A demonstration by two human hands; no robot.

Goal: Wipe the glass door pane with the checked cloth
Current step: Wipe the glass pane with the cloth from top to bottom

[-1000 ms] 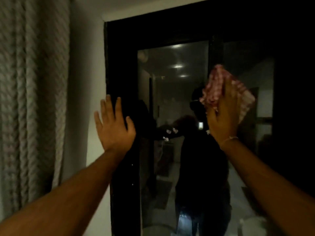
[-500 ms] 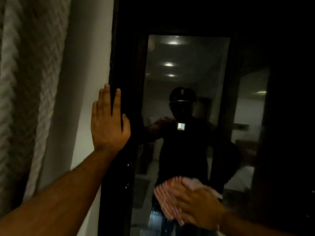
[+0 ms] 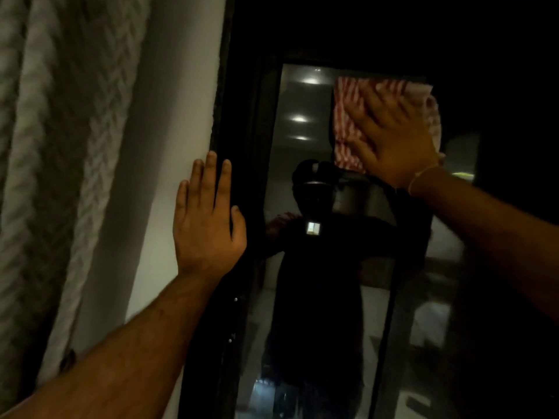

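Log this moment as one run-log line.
phase: wiping | right hand: flat, pressing checked cloth on glass pane, upper part | left hand: open, braced on door frame

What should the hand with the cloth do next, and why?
Probably sweep down the pane. The right hand presses the checked cloth flat against the glass near its top edge, so no higher glass is left, while a long stretch lies below. The left hand is braced flat across the wall and the dark door frame, steadying the body for that stroke.
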